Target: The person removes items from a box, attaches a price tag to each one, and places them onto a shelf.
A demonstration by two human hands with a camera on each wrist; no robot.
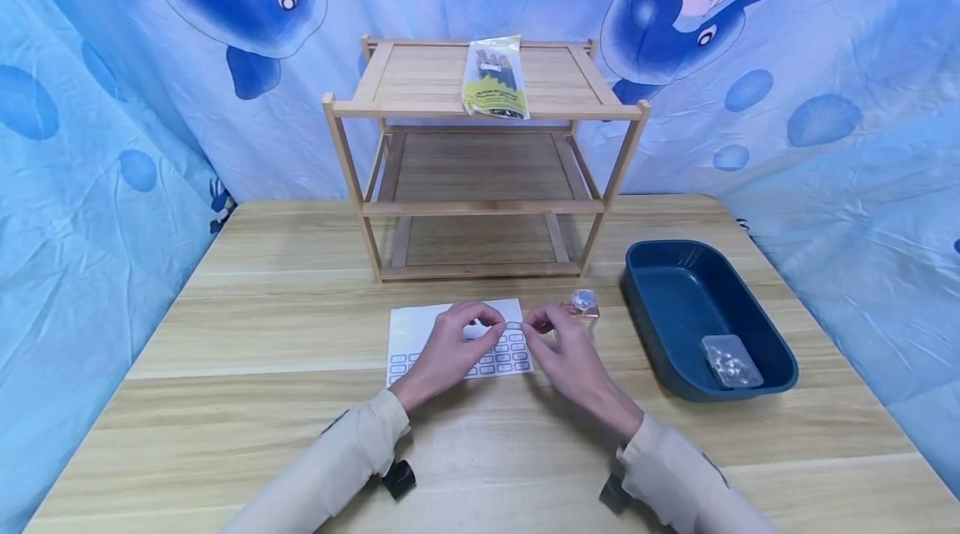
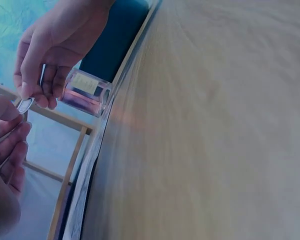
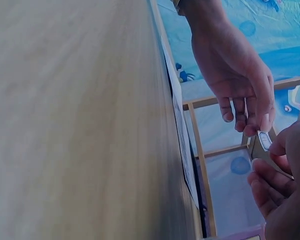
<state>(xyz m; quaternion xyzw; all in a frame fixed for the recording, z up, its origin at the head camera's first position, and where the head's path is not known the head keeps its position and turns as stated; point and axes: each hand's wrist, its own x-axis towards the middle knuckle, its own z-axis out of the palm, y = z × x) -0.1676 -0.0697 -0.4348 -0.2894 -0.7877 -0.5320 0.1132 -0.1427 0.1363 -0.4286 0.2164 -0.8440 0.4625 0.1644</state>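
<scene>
Between the fingertips of both hands is a small white label (image 2: 25, 105) with a dark printed border. My left hand (image 1: 452, 344) pinches one end of it between thumb and forefinger. The other end is pinched by my right hand (image 1: 572, 363); the right wrist view shows the label (image 3: 264, 140) stretched across the small gap between the two hands. Under the hands a white sheet of labels (image 1: 416, 326) lies on the table, its printed rows partly hidden by the left hand. Just beyond the right hand stands a small clear bottle (image 2: 85, 92) of pink liquid, partly covered in the head view.
A blue-green plastic basin (image 1: 667, 267) stands at the right, with a clear box of small round things (image 1: 731, 361) inside. At the back is a three-tier wooden rack (image 1: 487, 207), a packaged glove (image 1: 495, 77) on its top shelf. Patterned blue cloth hangs around the wooden table (image 1: 247, 309).
</scene>
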